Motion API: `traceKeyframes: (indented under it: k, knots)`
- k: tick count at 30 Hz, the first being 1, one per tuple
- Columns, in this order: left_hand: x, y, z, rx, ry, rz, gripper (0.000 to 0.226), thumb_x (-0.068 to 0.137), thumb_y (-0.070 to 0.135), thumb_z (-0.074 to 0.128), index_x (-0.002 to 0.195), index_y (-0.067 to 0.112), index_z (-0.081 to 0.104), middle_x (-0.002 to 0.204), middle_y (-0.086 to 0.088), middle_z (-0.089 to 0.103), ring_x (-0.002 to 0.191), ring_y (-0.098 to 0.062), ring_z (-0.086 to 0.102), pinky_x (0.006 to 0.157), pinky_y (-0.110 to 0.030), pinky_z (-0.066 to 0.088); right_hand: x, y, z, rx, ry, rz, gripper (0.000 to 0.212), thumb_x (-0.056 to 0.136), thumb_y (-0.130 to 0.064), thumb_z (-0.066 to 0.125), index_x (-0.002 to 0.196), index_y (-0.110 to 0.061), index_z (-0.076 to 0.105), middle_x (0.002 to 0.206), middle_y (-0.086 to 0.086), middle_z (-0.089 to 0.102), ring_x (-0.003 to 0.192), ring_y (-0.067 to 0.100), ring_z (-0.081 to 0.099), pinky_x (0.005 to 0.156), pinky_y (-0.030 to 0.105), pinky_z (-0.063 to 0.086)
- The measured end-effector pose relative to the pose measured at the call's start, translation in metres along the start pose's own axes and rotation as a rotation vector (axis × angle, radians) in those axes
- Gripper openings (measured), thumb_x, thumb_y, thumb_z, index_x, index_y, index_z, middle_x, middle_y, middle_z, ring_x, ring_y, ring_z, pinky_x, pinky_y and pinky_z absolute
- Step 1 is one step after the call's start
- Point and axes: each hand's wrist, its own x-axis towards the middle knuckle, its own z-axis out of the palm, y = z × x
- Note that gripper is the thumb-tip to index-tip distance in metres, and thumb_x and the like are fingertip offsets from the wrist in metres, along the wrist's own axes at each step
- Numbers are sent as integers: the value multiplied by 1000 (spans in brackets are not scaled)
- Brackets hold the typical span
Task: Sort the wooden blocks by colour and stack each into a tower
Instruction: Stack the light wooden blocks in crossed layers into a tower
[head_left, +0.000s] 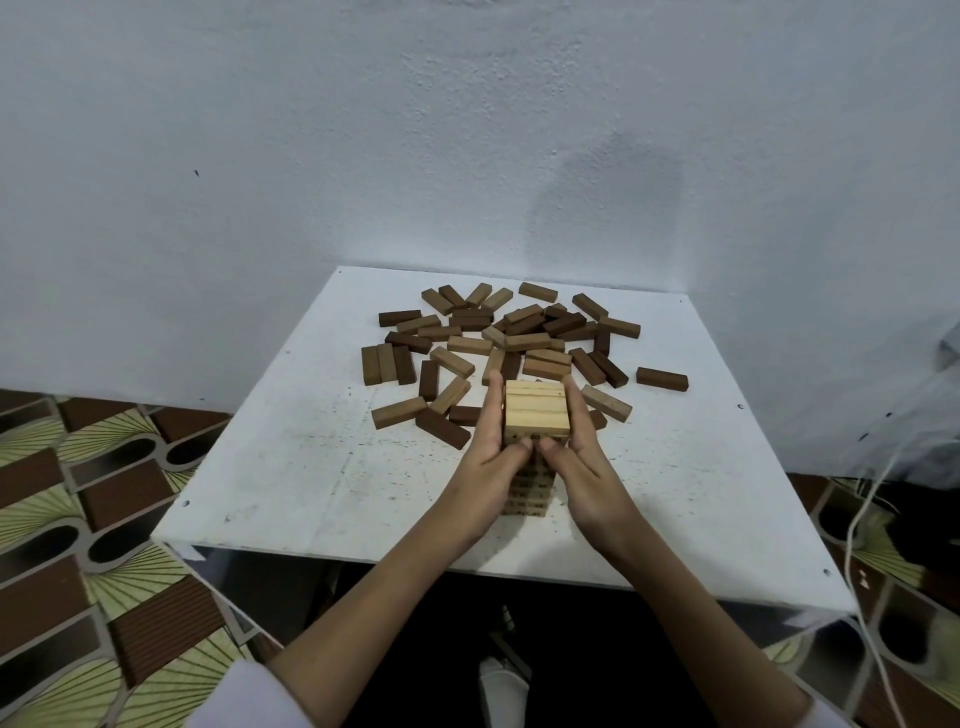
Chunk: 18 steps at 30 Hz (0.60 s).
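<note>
One pale tower (535, 415) stands, squeezed between left hand (491, 457) and right hand (587, 467) — brown blocks (519, 338) on the worktop (291, 467) lie unsorted, unstacked

Small dark numbers are printed on the near side faces of the pale blocks in the light wooden tower (535, 415). On the top layer's front block a "4" and what looks like "20" can be made out just above the thumbs. The print on the lower layers is too small and blurred to read, and the brown blocks (506, 343) show no legible marks.
</note>
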Motion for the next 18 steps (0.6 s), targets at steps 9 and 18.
traceKeyframes:
  k: [9,18]
  knots:
    - [1,3,-1,37,7,-5,64,100,2,33,150,27,1,137,20,28,98,38,30,80,9,28,-1,-3,0,-32,4,2,60,100,-4,30,150,-27,4,151,-8,24,130,-4,32,90,-2,33]
    - [1,5,0,32,-5,1,64,99,0,32,150,25,1,136,20,27,94,41,29,78,10,27,1,-5,0,-58,1,14,59,101,-5,28,150,-25,3,147,-11,25,119,-19,31,89,-4,30]
